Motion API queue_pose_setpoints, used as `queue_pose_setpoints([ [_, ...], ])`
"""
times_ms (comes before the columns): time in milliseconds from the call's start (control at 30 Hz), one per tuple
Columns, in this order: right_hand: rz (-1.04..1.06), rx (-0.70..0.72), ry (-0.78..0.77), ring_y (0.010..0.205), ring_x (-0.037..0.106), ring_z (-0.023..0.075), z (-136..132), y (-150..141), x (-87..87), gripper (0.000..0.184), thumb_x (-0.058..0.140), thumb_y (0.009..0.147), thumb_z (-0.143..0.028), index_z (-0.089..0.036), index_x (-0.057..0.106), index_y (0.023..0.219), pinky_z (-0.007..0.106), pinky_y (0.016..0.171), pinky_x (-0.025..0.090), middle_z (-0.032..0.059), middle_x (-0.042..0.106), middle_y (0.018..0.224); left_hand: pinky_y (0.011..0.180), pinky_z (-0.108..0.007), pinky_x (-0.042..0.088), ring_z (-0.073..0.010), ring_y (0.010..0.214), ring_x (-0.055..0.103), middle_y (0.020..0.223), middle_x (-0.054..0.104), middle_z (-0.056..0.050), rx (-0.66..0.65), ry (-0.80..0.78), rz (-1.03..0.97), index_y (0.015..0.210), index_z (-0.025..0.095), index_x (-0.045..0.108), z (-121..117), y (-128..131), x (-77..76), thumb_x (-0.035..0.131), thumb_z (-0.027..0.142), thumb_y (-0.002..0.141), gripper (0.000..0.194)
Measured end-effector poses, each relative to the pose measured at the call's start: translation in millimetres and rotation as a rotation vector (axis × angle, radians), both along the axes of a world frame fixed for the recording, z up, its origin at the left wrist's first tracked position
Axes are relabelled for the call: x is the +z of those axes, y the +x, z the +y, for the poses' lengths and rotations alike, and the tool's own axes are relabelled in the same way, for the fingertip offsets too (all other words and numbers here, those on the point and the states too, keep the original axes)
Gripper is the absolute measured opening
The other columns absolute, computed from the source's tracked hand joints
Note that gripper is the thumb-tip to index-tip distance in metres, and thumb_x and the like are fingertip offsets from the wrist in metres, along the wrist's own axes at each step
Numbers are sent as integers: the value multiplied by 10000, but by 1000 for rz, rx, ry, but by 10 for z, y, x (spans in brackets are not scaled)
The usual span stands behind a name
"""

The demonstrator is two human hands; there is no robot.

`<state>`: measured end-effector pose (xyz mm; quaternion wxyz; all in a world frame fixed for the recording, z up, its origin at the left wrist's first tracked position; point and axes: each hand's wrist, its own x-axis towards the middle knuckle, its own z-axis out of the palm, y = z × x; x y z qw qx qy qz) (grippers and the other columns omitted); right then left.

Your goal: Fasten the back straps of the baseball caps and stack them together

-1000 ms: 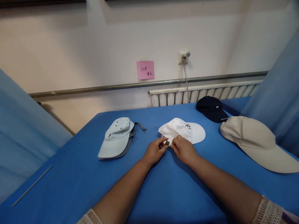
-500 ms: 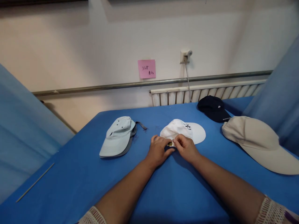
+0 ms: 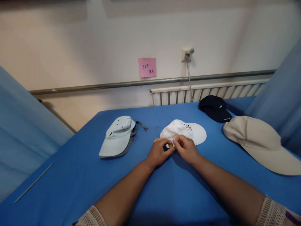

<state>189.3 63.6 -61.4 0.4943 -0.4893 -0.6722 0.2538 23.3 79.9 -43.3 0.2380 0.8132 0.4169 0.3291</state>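
Gripping at the back edge of the white cap [image 3: 177,127], we have it lying a little right of the middle of the frame, its brim pointing right and dark lettering on its front. At its near edge, between our fingertips, shows a small brass-coloured piece [image 3: 170,146]. Our left hand [image 3: 159,152] is nearly closed, thumb and fingers curled around the left side of that piece. Our right hand [image 3: 187,149] is narrowed to a pinch at its right side; exactly what lies between those fingertips we cannot tell.

Under the cap we see the blue cover [image 3: 150,194], spread across the lower frame. Left of centre we have a pale blue cap [image 3: 117,136], brim toward us, with a grey layer beneath and a dark strap [image 3: 142,125] trailing right. Toward the right edge lies a beige cap [image 3: 256,135], with a navy cap [image 3: 212,106] just behind it. At lower left we see a thin stick [image 3: 34,183] lying aslant.

Beyond, a metal rail [image 3: 113,85] crosses the wall above a white radiator [image 3: 172,98]. Above the rail we find a pink note [image 3: 147,67] at upper centre and a socket [image 3: 185,55] to its right, a cord [image 3: 189,77] hanging down. Blue curtains [image 3: 25,141] frame both sides.
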Motion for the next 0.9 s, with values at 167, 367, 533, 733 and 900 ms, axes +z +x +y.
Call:
queue_pose_setpoints([
  [167, 10, 104, 30, 560, 499, 122, -98, -85, 60, 188, 518, 882, -311, -210, 523, 723, 241, 540, 388, -30, 543, 610, 829, -342, 362, -193, 763, 555, 729, 635, -27, 8, 47, 156, 731, 186, 615, -4, 32, -18, 614, 268, 772, 92],
  [367, 70, 159, 51, 611, 549, 133, -90, -35, 69, 157, 482, 909, -319, -204, 571, 851, 258, 588, 444, -5, 601, 697, 879, -368, 373, -227, 891, 564, 907, 661, -54, -26, 36, 53, 958, 192, 639, -23, 15, -40, 609, 251, 793, 178],
  [533, -106, 174, 148, 752, 590, 169, -25, 103, 151, 281, 632, 823, -365, -222, 576, 1058, 302, 664, 494, 45, 625, 944, 983, -404, 365, -254, 1044, 555, 1076, 664, -65, 23, -45, -200, 1180, 231, 592, -38, -45, -51, 617, 134, 747, 444],
  [733, -395, 191, 205, 855, 571, 196, -43, 69, 175, 80, 539, 881, -239, -226, 565, 956, 337, 756, 485, 51, 589, 934, 1032, -422, 335, -271, 1111, 542, 1120, 672, -72, 59, -19, -198, 1210, 241, 603, 5, -96, -73, 644, 136, 741, 482],
  [900, -439, 184, 186, 758, 552, 171, -14, 71, 99, 104, 467, 863, -120, -207, 517, 892, 301, 691, 455, 34, 559, 855, 985, -421, 355, -256, 972, 592, 951, 713, -49, 143, 21, -114, 1040, 241, 688, 149, -205, -63, 614, 133, 760, 309],
])
